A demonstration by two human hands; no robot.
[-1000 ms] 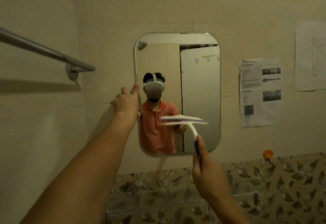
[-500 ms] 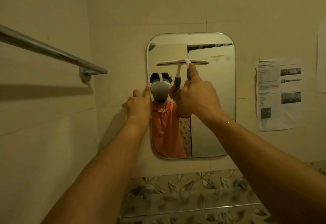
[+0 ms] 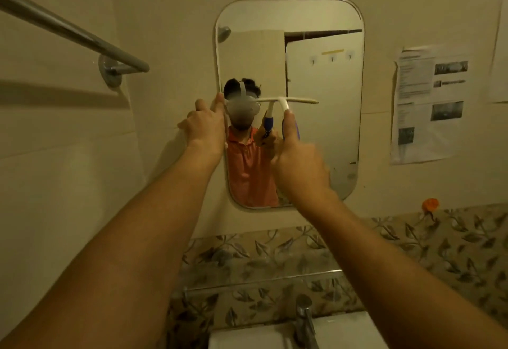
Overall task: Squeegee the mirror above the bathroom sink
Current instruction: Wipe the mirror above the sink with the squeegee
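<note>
Right hand (image 3: 299, 161) grips the squeegee (image 3: 288, 101) by its handle, blade level across mid-mirror (image 3: 324, 73) and apparently on the glass, left hand (image 3: 204, 125) resting loose-fingered on the mirror's left edge; risk: uneven pressure tilts the blade, leaving streaks.

Arms outstretched; left grip (image 3: 204, 125) flat, right grip (image 3: 299, 161) clenched.

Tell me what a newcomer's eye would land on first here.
The rounded mirror at the centre of the wall draws the eye, a white squeegee level across its middle, held by the right grip. The left grip rests on the mirror's left edge. A steel towel bar crosses the upper left.
</note>
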